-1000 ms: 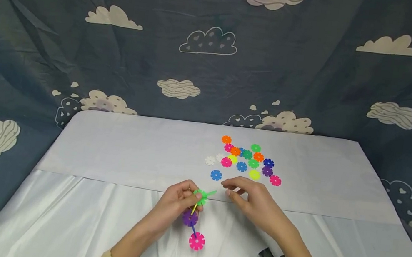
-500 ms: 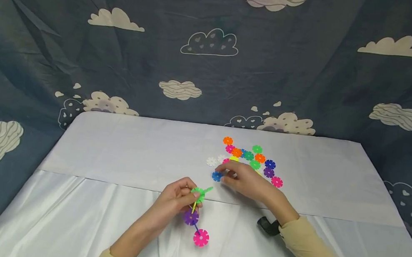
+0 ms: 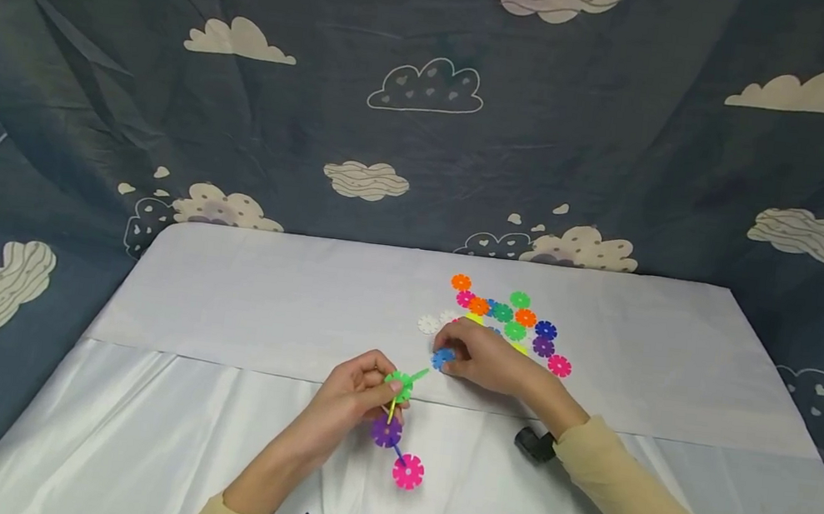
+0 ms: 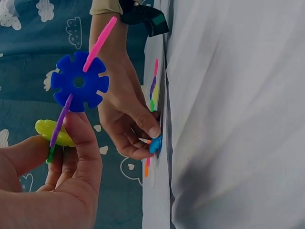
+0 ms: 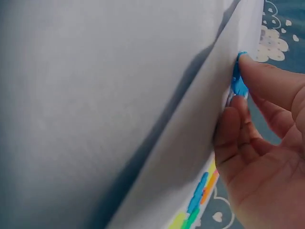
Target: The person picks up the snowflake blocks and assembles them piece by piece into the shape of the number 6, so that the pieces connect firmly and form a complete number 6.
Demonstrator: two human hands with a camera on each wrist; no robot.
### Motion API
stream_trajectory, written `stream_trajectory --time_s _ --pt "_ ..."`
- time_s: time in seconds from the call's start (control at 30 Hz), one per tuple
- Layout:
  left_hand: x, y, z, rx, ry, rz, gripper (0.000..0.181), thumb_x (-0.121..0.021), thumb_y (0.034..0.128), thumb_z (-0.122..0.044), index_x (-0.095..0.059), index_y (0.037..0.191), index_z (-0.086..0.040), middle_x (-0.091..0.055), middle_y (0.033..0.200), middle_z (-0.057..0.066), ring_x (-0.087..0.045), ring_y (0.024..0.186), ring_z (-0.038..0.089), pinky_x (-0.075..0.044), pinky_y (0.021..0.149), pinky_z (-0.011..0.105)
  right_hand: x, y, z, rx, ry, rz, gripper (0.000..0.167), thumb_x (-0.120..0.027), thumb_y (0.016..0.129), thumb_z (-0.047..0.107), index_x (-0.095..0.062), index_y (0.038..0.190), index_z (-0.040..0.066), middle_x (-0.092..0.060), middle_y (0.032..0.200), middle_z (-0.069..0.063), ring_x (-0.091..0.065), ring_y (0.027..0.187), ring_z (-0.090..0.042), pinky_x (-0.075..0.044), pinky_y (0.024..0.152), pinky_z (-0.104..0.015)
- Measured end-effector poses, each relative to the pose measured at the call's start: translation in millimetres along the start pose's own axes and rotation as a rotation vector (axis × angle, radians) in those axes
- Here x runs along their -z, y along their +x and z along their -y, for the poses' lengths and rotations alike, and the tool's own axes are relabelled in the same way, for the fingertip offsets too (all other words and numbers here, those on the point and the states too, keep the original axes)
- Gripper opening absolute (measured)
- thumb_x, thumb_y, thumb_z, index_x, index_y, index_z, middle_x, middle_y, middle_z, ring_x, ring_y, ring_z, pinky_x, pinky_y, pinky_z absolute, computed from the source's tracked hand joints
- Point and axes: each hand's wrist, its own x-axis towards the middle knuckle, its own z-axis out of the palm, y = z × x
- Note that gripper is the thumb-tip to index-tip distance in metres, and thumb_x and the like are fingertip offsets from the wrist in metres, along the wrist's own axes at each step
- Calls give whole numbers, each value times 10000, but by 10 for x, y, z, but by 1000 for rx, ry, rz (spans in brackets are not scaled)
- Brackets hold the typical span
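Note:
My left hand (image 3: 348, 397) pinches a chain of notched plastic snowflake discs at its green disc (image 3: 399, 387). A purple disc (image 3: 387, 432) and a pink disc (image 3: 408, 472) hang lower on it. Another green disc, seen edge-on, sticks out to the right. In the left wrist view, the chain also shows a blue disc (image 4: 66, 88) and a yellow disc (image 4: 45, 128). Over the table, my right hand (image 3: 488, 357) grips a light-blue snowflake disc (image 3: 441, 361) between thumb and fingers. The right wrist view shows this light-blue disc (image 5: 239, 87) at the thumb tip.
Several loose discs lie beyond my right hand, among them an orange disc (image 3: 461, 282), a green disc (image 3: 515, 331) and a white disc (image 3: 427, 324). Part of the pile is hidden by that hand. A white cloth (image 3: 264, 300) covers the table; a dark cloud-patterned curtain (image 3: 417, 207) hangs behind.
My right hand has moved forward to the loose discs and taken hold of the light-blue one, now tilted up. The left hand keeps its hold on the chain, whose lower end has swung slightly right.

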Motion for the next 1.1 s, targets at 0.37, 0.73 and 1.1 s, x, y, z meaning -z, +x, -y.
stream_trajectory --time_s 0.37,0.73,1.1 --pt "-23 12 13 11 -37 -29 166 -606 965 -106 -509 1026 14 -673 859 154 -655 732 214 -520 708 315 4 -344 196 -56 51 -141 212 -734 894 98 -693 1085 178 -632 934 71 -576 883 -157 -529 798 -300" --pt "-41 -4 -13 15 -25 -40 194 -624 959 -131 -520 1020 21 -676 843 143 -653 745 224 -516 740 337 -18 -792 536 -103 343 -359 201 -721 914 151 -675 1105 192 -652 939 19 -630 831 -211 -565 720 -305" --pt "-62 -34 5 19 -8 -10 188 -634 956 -137 -543 1014 17 -688 839 106 -663 728 218 -523 728 332 -112 -1006 727 -38 533 -439 253 -655 960 156 -676 1183 274 -638 971 0 -637 828 -289 -572 747 -337"
